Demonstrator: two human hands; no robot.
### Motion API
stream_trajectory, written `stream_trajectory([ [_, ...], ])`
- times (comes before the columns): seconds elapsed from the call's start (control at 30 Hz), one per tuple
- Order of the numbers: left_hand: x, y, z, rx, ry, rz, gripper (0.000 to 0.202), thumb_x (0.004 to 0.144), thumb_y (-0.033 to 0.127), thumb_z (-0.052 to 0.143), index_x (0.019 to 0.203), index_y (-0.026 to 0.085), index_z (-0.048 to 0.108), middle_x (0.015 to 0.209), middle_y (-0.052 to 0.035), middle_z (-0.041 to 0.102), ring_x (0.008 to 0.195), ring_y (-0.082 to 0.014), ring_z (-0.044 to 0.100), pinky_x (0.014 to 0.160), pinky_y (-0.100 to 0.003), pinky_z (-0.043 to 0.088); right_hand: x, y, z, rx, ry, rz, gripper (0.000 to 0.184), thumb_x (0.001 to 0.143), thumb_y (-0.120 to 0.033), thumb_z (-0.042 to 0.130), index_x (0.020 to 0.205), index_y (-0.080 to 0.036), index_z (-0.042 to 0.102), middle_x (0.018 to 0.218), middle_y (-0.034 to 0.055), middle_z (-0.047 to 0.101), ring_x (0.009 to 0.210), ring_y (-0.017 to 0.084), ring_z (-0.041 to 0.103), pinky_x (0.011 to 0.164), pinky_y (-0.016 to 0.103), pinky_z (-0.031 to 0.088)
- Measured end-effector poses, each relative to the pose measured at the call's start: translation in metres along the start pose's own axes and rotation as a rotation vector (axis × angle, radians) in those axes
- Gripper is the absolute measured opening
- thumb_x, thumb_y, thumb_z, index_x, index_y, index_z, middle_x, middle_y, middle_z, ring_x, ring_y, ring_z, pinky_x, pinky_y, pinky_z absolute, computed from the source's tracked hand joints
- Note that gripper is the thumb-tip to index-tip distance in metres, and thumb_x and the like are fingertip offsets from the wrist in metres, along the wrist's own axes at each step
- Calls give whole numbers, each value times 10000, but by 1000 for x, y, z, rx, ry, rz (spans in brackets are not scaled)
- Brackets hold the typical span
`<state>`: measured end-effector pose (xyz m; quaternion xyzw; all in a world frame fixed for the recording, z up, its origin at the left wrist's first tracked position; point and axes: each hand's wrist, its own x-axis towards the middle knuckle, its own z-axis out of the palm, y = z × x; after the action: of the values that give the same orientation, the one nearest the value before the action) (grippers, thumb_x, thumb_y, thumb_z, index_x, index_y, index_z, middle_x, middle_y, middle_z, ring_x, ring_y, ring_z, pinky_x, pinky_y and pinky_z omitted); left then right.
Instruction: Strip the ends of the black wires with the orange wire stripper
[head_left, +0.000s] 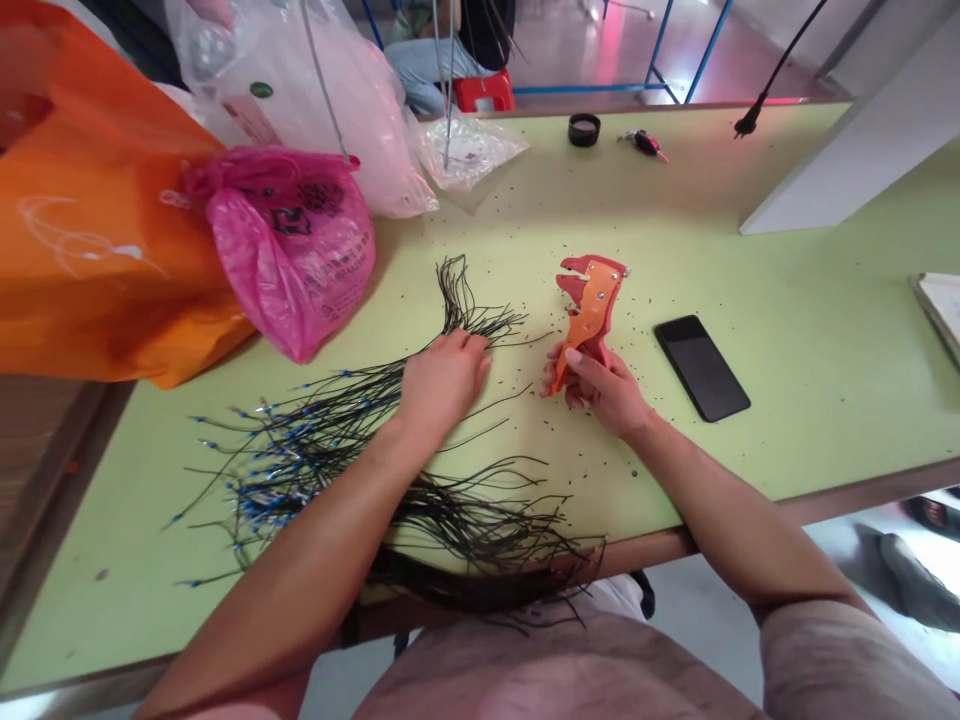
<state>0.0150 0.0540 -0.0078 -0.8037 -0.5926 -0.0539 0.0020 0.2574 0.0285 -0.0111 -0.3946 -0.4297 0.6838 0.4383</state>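
Observation:
My right hand (604, 388) is closed around the handles of an orange and red wire stripper (589, 300), which stands upright on the green table (750, 260). My left hand (444, 378) rests palm down on a fan of thin black wires (465, 310), fingers curled over them near their bare ends. Several wires with blue-tipped ends (277, 460) spread to the left. A second bundle of black wires (487, 530) hangs over the table's near edge.
A black phone (701, 367) lies right of the stripper. An orange bag (97, 230), a pink bag (296, 245) and clear plastic bags (337, 90) crowd the left rear. A black tape roll (583, 129), keys (645, 143), a plug (748, 122) and a white box (847, 140) sit farther back. Small black insulation bits dot the table.

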Motion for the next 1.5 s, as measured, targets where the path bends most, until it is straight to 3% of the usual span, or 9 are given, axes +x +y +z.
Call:
stream_trajectory([
  [0.17,17,8,-5,74,-99,-43,305,1055,268,497,1105,175,784,1109,-169,774,1066,-361,732,694,-397,520,-2,-1,4,4,-24,-18,509,882,-639,812,1058,-180,679,878,64,751,790,193,736,519,249,393],
  [0.33,8,3,-3,-39,50,-52,313,1059,296,477,1070,199,774,1157,-152,778,1130,-359,719,737,-416,540,-3,-3,3,-23,-73,-2,446,916,-613,790,1025,-192,691,870,59,750,802,195,729,522,257,390],
  [0.47,-8,-4,6,-476,182,-120,204,999,328,576,1067,194,714,1040,-112,805,957,-283,759,852,-406,581,-2,-3,1,-74,-141,91,443,894,-587,837,1017,-184,700,858,55,751,779,186,727,527,252,403],
  [0.63,-20,-1,13,-1076,236,-159,304,990,452,647,1128,186,693,936,-53,781,678,-151,673,672,-274,547,-2,1,-2,-94,-290,143,432,928,-552,826,1071,-157,727,861,66,767,751,180,731,515,247,412],
  [0.8,-26,-1,1,-1083,353,-155,407,986,555,698,1052,171,813,775,-14,726,601,-120,526,588,-246,425,-3,4,-4,-54,-403,182,447,951,-557,817,1105,-147,727,879,68,765,762,185,768,490,227,380],
  [1.0,-34,-8,-8,-1182,295,-118,494,993,654,677,1058,191,838,656,5,599,574,-133,464,528,-254,349,-5,1,-4,-65,-490,182,386,990,-489,802,1129,-135,733,895,70,756,769,174,757,495,226,377],
  [1.13,-35,-10,-4,-1300,288,-165,437,978,623,727,962,196,816,655,8,570,573,-124,459,526,-251,340,-6,0,-4,-68,-507,177,392,1002,-484,787,1168,-131,742,908,75,758,775,177,762,505,232,376],
  [1.3,-30,-11,-5,-1439,277,-208,446,901,630,810,1038,206,795,642,25,593,507,-103,376,476,-245,267,-9,-2,-5,-56,-525,178,401,1008,-506,773,1179,-144,754,907,79,761,784,184,768,505,238,363],
  [1.5,-32,-13,-11,-1309,274,-188,376,899,556,818,898,180,801,612,27,573,529,-95,375,503,-236,289,-10,-3,-3,-68,-558,211,421,1017,-517,760,1188,-132,741,887,89,766,777,188,764,508,239,355],
])
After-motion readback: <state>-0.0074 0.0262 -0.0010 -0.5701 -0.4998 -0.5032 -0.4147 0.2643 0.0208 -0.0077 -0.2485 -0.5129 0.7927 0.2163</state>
